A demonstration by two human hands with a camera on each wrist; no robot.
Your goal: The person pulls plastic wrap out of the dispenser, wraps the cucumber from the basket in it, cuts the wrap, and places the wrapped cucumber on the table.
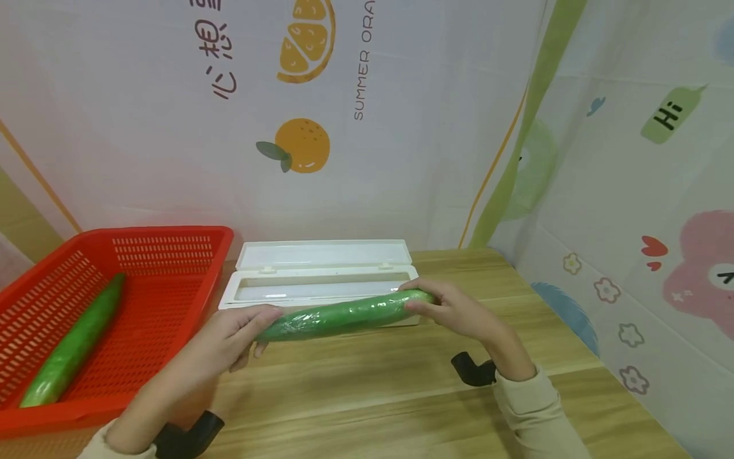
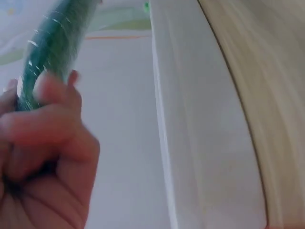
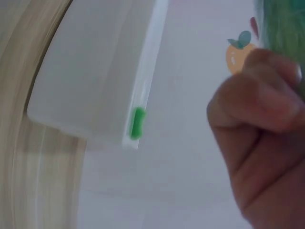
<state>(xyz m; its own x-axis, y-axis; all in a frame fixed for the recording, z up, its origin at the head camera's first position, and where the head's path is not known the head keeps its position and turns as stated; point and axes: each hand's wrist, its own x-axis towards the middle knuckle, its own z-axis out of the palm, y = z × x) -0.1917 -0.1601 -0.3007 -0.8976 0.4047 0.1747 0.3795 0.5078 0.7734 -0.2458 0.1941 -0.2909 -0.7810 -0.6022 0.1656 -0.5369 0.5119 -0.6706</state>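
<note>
The left hand (image 1: 241, 331) and right hand (image 1: 450, 307) hold a film-wrapped cucumber (image 1: 346, 316), fingers (image 1: 423, 308) curled round its opposite ends. It is above the bench (image 1: 321, 395), near an open white cling-film dispenser (image 1: 327, 275).

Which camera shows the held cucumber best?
The head view: the cucumber shows almost end to end between the left hand and right hand. The left wrist view catches only part of it; the right wrist view, just a blurred strip at the picture's edge.
</note>
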